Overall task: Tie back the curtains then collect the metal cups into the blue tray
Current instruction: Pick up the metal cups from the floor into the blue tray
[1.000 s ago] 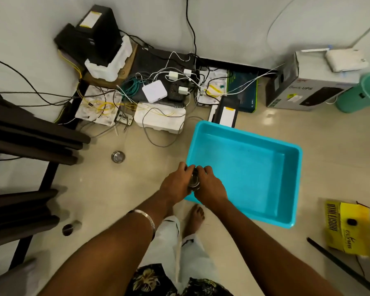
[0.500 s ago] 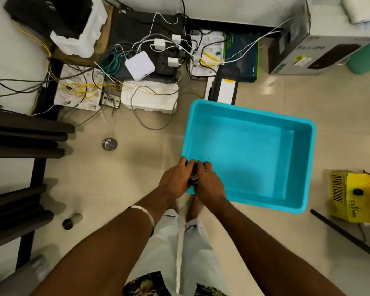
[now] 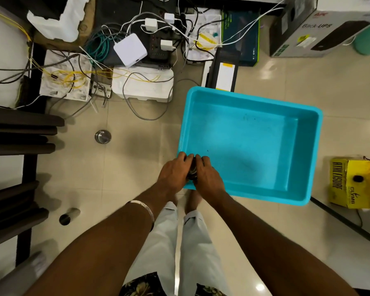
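Note:
My left hand (image 3: 174, 171) and my right hand (image 3: 207, 177) are pressed together around metal cups (image 3: 192, 172), of which only a dark sliver shows between the fingers. Both hands hover over the near left corner of the blue tray (image 3: 308, 150), which lies empty on the tiled floor. Another metal cup (image 3: 102, 136) stands upright on the floor to the left of the tray. A third metal cup (image 3: 67, 216) lies on its side further toward me at the left.
A tangle of cables, adapters and white foam blocks (image 3: 141, 84) fills the floor beyond the tray. A grey UPS box (image 3: 320, 33) sits at the far right, a yellow box (image 3: 352, 182) right of the tray. Dark shelving (image 3: 19, 133) lines the left side.
The view has tilted downward and closed in on the floor. Both hands stay clasped on the cups at the tray's near left corner, reaching slightly further over its rim.

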`<state>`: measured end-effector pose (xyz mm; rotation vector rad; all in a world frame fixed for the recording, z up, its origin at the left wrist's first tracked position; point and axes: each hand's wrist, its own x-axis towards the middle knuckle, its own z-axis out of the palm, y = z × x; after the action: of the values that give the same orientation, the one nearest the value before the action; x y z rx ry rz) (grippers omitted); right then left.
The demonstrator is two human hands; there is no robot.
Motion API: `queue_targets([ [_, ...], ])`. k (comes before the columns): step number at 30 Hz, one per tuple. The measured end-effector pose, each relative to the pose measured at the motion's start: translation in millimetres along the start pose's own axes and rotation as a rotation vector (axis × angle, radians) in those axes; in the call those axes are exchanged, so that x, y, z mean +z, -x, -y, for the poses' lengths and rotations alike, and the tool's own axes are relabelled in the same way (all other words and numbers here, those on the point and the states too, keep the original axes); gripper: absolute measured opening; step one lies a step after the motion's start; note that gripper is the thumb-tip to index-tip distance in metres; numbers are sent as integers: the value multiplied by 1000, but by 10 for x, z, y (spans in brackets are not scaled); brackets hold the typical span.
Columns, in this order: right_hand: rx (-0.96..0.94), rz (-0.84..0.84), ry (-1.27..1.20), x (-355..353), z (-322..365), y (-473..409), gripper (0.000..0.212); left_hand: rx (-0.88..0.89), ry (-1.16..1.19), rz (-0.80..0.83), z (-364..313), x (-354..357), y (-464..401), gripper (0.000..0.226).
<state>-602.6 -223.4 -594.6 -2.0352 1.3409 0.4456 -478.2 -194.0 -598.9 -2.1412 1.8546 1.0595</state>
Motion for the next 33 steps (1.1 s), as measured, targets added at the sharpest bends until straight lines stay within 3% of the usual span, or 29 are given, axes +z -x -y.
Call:
queue_targets([
  [7,-9,-11,23,78,-25,-15,79,-10,-13,-20,18,60,-21,76],
  [11,-11,3,83,67,-29,21,87,-2,-35,-4,19,84,4,90],
  [18,-49,41,176,-224,62,181,91,22,90,-42,56,-141,195,96],
  [25,-89,-69,298,-587,430,342,80,-129,167,-194,237,-571,588,81],
  [33,-249,-94,440,-812,1060,613,71,-315,201,-364,691,-757,1434,79],
])
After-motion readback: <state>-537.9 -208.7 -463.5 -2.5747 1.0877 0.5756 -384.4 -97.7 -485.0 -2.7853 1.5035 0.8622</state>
